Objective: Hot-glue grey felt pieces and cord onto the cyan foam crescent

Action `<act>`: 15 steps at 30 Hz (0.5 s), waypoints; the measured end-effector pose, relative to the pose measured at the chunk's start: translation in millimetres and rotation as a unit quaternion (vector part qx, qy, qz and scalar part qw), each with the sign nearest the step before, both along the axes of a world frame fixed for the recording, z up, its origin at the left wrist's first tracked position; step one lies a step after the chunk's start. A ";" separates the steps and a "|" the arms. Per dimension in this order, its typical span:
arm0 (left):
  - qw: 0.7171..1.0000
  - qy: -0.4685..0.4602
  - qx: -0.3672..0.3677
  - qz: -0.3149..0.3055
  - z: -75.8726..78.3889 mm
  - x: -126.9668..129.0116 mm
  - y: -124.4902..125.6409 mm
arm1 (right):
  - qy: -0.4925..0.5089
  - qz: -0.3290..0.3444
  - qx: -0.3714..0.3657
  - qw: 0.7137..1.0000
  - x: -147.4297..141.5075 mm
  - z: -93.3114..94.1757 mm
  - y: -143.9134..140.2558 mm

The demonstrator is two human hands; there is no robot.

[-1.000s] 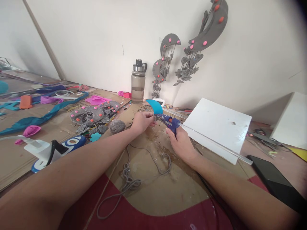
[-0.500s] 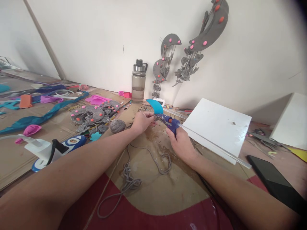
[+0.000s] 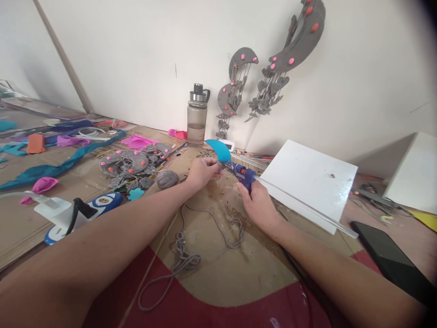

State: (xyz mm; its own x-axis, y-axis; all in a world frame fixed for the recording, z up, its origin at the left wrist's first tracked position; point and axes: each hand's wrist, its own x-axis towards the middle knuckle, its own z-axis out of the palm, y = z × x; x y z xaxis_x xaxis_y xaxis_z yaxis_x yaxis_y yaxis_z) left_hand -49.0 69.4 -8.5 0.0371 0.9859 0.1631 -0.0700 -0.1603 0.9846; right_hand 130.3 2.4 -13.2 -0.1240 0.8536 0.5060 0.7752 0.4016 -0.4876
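Gluing step in hand, by the look of it: hot glue going onto a small piece pinched at the middle of a cardboard-covered worktop (image 3: 211, 269), strewn with craft scraps. Behind, against the wall, hanging grey felt mobiles (image 3: 239, 86) dotted with pink; to the right, a white board (image 3: 307, 177) lying tilted, a dark phone (image 3: 392, 264) beyond its near corner. To the left, a heap of grey felt discs (image 3: 128, 164) with pink dots, a teal fabric strip (image 3: 58, 168), a water bottle (image 3: 197, 116) upright near the wall. Nearer the middle, a ball of grey yarn (image 3: 167, 179) just beside the left wrist, its loose strand (image 3: 184, 259) trailing toward the viewer. Right hand (image 3: 257, 205) clenched around the grip of a blue glue gun (image 3: 241, 173), a clear glue stick (image 3: 307, 205) running out of the back across the board. Long axis of the gun lying low and nearly level, running from lower right to upper left, nozzle pointing left and slightly away, straight at the left fingertips. Left hand (image 3: 202, 172) closed in a pinch on a teal curved cutout (image 3: 218, 150), standing up from the fingers with its tip curling left; exactly what meets the nozzle hidden behind the fingers. Next move likely calling for a small, steady squeeze of the trigger, nozzle kept off the skin, then pressing the piece firm while the glue sets.
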 end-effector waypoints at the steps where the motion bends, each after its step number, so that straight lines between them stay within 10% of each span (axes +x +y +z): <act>1: 1.000 -0.001 0.001 0.001 0.4 -0.1 -0.1 | 0.000 0.000 0.002 1.000 0.1 -0.2 0.1; 15: 1.000 -0.025 0.001 0.015 0.4 -2.0 1.1 | -0.015 -0.009 0.005 1.000 0.5 -0.1 0.8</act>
State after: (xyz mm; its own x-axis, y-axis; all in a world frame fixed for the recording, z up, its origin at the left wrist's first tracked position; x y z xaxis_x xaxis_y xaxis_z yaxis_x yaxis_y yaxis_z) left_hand -51.0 70.5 -8.1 -0.0014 0.9861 0.1663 -0.1142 -0.1654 0.9796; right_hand 130.8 3.2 -13.3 -0.1235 0.8507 0.5109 0.7965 0.3921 -0.4604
